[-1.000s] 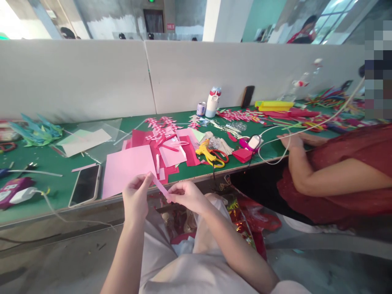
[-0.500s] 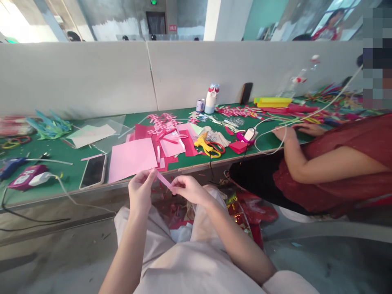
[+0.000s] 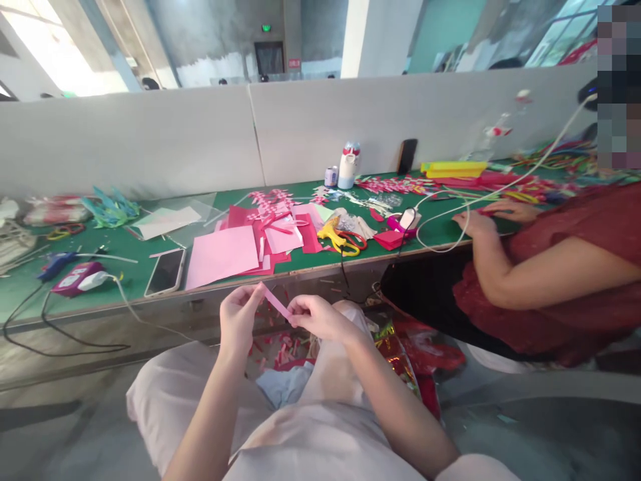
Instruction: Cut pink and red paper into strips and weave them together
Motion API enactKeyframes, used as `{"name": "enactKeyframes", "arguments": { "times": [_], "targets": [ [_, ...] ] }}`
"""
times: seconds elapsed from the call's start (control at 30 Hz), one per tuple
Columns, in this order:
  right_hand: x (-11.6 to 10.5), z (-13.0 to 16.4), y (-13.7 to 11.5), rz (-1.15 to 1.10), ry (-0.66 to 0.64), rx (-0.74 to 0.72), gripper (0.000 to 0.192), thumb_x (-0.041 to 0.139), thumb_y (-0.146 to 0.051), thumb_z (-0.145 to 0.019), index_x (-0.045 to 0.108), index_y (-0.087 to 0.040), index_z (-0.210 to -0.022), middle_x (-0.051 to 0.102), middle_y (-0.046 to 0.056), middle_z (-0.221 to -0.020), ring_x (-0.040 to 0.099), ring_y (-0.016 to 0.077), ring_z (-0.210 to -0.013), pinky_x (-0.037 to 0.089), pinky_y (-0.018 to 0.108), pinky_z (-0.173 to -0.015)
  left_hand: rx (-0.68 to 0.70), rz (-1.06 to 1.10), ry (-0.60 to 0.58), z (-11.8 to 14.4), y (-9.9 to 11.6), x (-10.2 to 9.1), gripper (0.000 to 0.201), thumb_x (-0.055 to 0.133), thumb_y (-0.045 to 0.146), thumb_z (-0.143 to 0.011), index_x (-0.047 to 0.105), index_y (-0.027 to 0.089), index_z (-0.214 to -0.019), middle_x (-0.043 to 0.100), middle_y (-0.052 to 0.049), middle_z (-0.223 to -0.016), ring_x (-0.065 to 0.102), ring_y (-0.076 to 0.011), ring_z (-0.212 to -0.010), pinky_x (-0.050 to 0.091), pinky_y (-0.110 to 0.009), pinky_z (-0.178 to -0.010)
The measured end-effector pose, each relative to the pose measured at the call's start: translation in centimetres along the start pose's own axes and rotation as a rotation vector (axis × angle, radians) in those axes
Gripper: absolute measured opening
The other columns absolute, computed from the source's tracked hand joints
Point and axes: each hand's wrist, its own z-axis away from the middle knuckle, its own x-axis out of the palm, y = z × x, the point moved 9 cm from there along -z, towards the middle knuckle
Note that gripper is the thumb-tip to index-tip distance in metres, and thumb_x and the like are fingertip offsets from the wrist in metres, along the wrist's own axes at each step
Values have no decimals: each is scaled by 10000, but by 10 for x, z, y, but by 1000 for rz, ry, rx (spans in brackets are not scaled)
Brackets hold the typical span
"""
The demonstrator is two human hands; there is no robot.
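Observation:
A narrow pink paper strip (image 3: pixel 276 302) is stretched between my two hands, above my lap and just off the table's front edge. My left hand (image 3: pixel 240 317) pinches its upper left end. At the lower right end, my right hand (image 3: pixel 316 315) has the strip between thumb and fingers. Beyond them on the table lies a pink paper sheet (image 3: pixel 223 255), and to its right are red and pink papers (image 3: pixel 283 234) with woven pink-and-white pieces (image 3: pixel 273 200) on top. Yellow-handled scissors (image 3: pixel 350 247) rest by a yellow tool.
On the green table (image 3: pixel 310 267) are a phone (image 3: pixel 165 272), a purple power strip (image 3: pixel 79 279), a blue glue gun (image 3: pixel 57 264), a can (image 3: pixel 331 176) and a white bottle (image 3: pixel 348 166). A person in a dark red top (image 3: pixel 565 267) works at right. Paper scraps lie on the floor.
The view has shifted, so the table items appear farther right. My left leg has swung outward to the left. Both hands still hold the strip, at nearly the same tilt.

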Motion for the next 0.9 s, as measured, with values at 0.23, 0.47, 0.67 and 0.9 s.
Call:
{"name": "enactKeyframes", "arguments": {
  "times": [0.23, 0.47, 0.67, 0.9],
  "targets": [
    [-17, 7, -1, -64, 21, 2, 78, 608, -185, -755, 650, -162, -818, 605, -24, -671, 534, 96, -613, 389, 206, -582, 13, -61, -16, 5, -1, 4, 326, 710, 458, -700, 662, 138, -737, 603, -6, -658, 514, -107, -635, 406, -216, -611],
    [-68, -20, 0, -159, 185, -35, 220, 658, -270, -747, 659, -162, -939, 649, 5, -784, 585, 115, -707, 446, 234, -681, 21, -247, -85, -26, 14, 19, 345, 666, 490, -709, 644, 149, -756, 622, -11, -672, 539, -124, -639, 407, -221, -607],
    [-114, -71, 19, -23, 282, 13, 213, 655, -292, -744, 637, -167, -915, 599, -24, -684, 552, 109, -611, 420, 227, -600, 14, -500, -228, -99, 11, 56, 348, 670, 504, -654, 645, 157, -667, 573, 11, -555, 495, -126, -547, 361, -236, -535],
    [-154, -131, 27, 109, 461, 14, 152, 583, -241, -803, 646, -194, -934, 679, 18, -858, 620, 134, -722, 459, 251, -689, 46, -690, -199, -186, 13, 83, 273, 591, 451, -698, 638, 184, -727, 622, -3, -634, 548, -158, -612, 390, -259, -588]
  ]
}}
